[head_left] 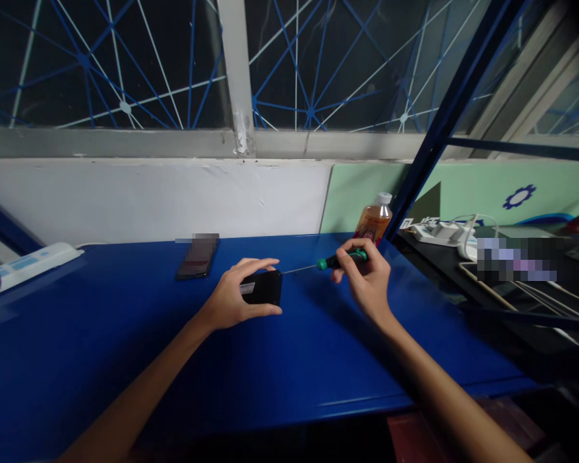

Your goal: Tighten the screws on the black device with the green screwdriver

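Note:
My left hand (231, 297) grips a flat black rectangular case (264, 287) by its long sides, thumb at the near edge and fingers at the far one. A small pale label shows on its top; what kind of device it is, I cannot make out. In my right hand (367, 276) is a screwdriver (341, 260) with a green and black handle, held between thumb and fingers. Its thin metal shaft points left, and the tip meets the case's right end near the far corner. Whether it sits in a screw is too small to see.
On the blue table (270, 373), a dark phone (199, 257) lies beyond my left hand. A drink bottle (374, 222) stands at the back right. A white power strip (29, 267) lies at the left; another power strip (439, 233) with cables is on the black surface at right.

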Available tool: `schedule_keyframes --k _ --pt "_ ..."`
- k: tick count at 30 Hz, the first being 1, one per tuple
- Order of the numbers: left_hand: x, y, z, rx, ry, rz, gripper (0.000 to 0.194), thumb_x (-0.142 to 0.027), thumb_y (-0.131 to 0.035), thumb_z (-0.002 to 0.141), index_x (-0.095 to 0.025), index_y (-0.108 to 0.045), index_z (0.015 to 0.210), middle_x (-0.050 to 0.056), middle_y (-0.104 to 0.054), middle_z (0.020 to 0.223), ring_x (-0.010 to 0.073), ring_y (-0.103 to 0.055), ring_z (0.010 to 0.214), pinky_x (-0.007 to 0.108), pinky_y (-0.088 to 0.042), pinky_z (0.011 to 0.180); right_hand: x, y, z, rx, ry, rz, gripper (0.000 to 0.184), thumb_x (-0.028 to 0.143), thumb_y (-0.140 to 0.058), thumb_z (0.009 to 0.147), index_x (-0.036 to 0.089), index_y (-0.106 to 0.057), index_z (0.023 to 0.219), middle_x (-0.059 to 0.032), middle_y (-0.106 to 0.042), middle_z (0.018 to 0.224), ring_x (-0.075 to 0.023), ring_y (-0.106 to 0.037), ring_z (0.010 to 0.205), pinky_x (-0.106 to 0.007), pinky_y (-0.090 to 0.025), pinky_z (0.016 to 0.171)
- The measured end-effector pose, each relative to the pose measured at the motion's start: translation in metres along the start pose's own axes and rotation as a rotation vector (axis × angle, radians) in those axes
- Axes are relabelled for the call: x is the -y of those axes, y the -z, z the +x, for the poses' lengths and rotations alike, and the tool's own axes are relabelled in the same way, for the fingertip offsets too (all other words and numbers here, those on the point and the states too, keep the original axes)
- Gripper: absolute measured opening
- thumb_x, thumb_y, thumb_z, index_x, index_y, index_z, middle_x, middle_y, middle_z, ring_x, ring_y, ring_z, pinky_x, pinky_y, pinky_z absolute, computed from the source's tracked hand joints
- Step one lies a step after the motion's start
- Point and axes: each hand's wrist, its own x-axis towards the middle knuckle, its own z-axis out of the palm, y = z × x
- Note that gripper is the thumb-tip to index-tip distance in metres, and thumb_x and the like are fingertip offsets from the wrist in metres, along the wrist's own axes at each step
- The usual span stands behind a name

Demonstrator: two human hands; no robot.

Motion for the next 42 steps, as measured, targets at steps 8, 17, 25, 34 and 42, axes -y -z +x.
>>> schedule_keyframes --k 8,17,25,34,42 --pt "0.0 0.004 0.001 -0.003 0.01 0.044 0.066 -0.041 -0.078 0.066 -0.028 -0.057 0.127 0.01 -0.059 0.124 0.0318 -0.053 0.115 0.053 -0.043 0.099 -0.002 0.003 0.004 0.122 -0.053 0.161 0.017 0.028 -0.058 0.085 0.021 -0.05 0.098 0.0017 -0.059 0.075 -0.012 -0.061 0.051 -0.024 -0.048 0.042" --pt "0.005 0.001 0.001 -0.021 -0.008 0.045 0.065 -0.039 -0.077 0.065 -0.03 -0.057 0.126 0.009 -0.061 0.122 0.0322 -0.054 0.113 0.055 -0.043 0.097 -0.004 0.008 0.009 0.227 -0.14 0.151 0.03 0.036 -0.055 0.088 0.026 -0.046 0.114 0.0018 -0.062 0.082 -0.0119 -0.061 0.046 -0.023 -0.045 0.039" --pt "0.006 0.001 0.001 -0.007 0.005 0.055 0.068 -0.043 -0.079 0.064 -0.03 -0.056 0.127 0.009 -0.06 0.124 0.0315 -0.055 0.113 0.054 -0.041 0.099 -0.004 0.009 0.011 0.212 -0.141 0.0 0.026 0.041 -0.061 0.085 0.022 -0.054 0.1 0.008 -0.053 0.051 -0.0124 -0.055 0.037 -0.022 -0.043 0.038" --pt "0.007 0.001 0.0 0.007 -0.009 0.073 0.068 -0.043 -0.079 0.064 -0.03 -0.057 0.127 0.008 -0.061 0.125 0.0319 -0.054 0.115 0.054 -0.041 0.1 -0.004 0.01 0.012 0.155 -0.071 -0.057 0.022 0.039 -0.067 0.081 0.022 -0.056 0.09 0.0073 -0.053 0.052 -0.0107 -0.051 0.036 -0.022 -0.04 0.037" --pt "0.007 0.004 0.001 -0.032 0.001 0.054 0.065 -0.04 -0.077 0.065 -0.028 -0.058 0.126 0.01 -0.062 0.123 0.0324 -0.056 0.113 0.054 -0.044 0.097 -0.007 0.013 0.012 0.305 -0.111 0.023 0.034 0.036 -0.064 0.083 0.023 -0.046 0.108 0.0064 -0.059 0.062 -0.0121 -0.058 0.043 -0.023 -0.045 0.042"
